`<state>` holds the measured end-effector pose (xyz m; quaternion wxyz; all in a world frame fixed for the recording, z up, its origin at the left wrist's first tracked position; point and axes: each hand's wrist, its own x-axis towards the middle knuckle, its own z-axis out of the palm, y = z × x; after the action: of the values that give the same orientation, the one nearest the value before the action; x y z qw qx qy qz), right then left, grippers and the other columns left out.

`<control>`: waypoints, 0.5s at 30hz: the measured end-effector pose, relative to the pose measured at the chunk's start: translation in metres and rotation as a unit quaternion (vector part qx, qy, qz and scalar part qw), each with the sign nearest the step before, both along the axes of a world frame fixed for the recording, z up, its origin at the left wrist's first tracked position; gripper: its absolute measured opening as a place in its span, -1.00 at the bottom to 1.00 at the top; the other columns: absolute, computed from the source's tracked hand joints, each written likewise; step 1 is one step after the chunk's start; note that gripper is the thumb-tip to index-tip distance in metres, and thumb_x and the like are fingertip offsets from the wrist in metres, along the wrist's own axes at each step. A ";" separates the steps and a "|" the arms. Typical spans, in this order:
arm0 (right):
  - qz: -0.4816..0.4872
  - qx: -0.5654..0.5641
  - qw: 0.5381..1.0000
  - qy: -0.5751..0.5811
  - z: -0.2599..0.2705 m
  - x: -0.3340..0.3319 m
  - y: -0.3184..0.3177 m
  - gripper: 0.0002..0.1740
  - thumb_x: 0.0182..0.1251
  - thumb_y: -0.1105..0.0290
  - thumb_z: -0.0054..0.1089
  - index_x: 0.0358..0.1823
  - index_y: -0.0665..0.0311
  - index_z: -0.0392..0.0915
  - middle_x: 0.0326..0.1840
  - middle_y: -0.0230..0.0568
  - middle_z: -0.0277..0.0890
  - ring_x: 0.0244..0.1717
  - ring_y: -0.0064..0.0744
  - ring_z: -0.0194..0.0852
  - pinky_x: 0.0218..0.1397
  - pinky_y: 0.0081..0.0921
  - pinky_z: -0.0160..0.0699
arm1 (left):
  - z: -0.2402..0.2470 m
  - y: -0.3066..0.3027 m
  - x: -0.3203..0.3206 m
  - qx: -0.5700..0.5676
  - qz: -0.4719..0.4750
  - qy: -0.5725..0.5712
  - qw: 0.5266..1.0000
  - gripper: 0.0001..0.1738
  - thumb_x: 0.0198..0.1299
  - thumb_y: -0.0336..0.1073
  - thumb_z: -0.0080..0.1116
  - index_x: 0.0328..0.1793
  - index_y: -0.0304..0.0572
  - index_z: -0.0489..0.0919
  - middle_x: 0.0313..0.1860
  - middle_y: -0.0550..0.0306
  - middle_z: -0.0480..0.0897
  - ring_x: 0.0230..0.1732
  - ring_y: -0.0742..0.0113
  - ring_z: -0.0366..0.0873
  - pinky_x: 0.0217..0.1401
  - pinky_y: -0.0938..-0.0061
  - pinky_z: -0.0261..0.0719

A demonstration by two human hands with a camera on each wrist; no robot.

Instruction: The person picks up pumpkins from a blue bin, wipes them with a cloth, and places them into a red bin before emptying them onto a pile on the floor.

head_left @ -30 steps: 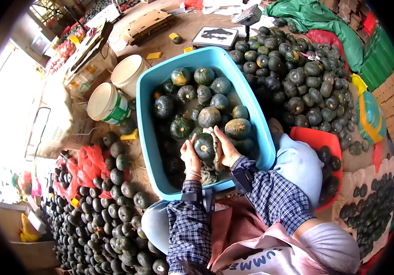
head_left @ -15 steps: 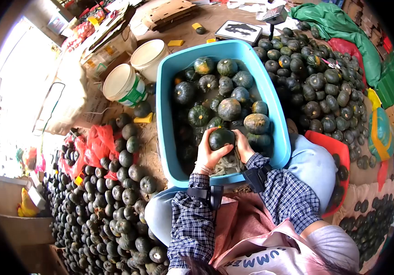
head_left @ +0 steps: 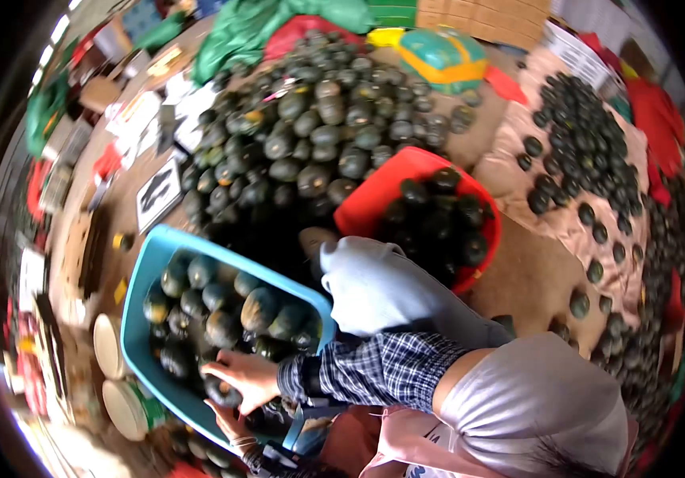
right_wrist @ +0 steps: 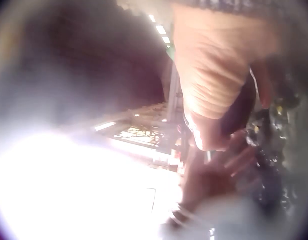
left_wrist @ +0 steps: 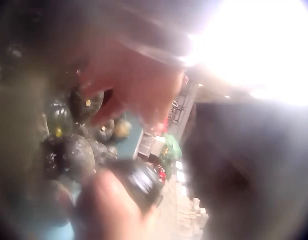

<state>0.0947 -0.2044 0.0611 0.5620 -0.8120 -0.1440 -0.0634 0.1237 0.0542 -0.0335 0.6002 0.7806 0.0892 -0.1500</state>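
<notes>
I watch the left hand and right hand, fingers grasping one dark squash at the blue tub's six o'clock; red basin at its two.

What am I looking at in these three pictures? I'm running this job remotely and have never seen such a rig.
There's no robot here: these are a person's bare hands. The wide picture comes from a camera worn on the head; the two blurrier ones come from cameras on the left and right wrists. In the wide view, the left hand and right hand hold one dark squash between them, at a blue tub containing more squashes. Nearby are a red basin, also containing squashes, and a large squash pile on the floor.
</notes>
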 end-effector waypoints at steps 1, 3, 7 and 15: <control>-0.045 0.032 0.997 -0.049 0.024 -0.009 -0.012 0.14 -0.43 0.26 0.55 0.30 0.26 0.07 0.00 0.00 0.25 0.00 0.01 0.38 -0.08 -0.23 0.53 | -0.076 0.061 0.032 0.139 -0.087 -0.139 0.977 -0.34 0.32 0.13 -0.07 0.24 -0.36 0.43 0.11 -0.04 0.55 0.04 0.28 0.51 0.05 0.35 0.49; -0.115 0.045 0.987 -0.106 0.081 -0.025 -0.054 0.18 -0.45 0.34 0.49 0.32 0.39 -0.02 0.03 0.11 0.20 0.01 0.07 0.33 -0.01 -0.25 0.50 | -0.046 0.023 0.014 0.142 -0.005 -0.074 0.987 -0.57 0.16 -0.25 0.18 -0.02 -0.55 0.51 -0.12 -0.05 0.63 -0.14 0.30 0.53 -0.06 0.37 0.53; -0.290 -0.068 0.932 -0.209 0.157 -0.059 -0.197 -0.04 -0.41 0.44 0.51 0.17 0.35 0.18 0.07 0.09 0.20 0.09 0.12 0.24 0.13 -0.11 0.35 | -0.084 0.025 0.010 0.468 -0.066 0.067 0.879 -0.25 -0.29 0.01 0.41 -0.10 -0.54 0.48 -0.13 -0.33 0.61 -0.10 -0.06 0.57 0.03 0.24 0.50; -0.508 -0.206 0.814 0.193 -0.014 -0.100 -0.478 0.07 -0.21 -0.08 0.50 0.19 0.49 0.14 0.12 0.23 0.36 0.16 0.09 0.37 0.22 -0.26 0.35 | -0.096 0.019 -0.011 0.327 0.022 0.137 0.935 -0.09 -0.20 0.03 0.38 0.16 -0.62 0.39 0.11 -0.38 0.51 0.15 -0.02 0.47 0.26 0.33 0.34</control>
<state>-0.0054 -0.6819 0.0470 0.2860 -0.8617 0.3911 -0.1509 0.1124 0.0727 -0.1298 0.2968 0.9035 0.2320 -0.2042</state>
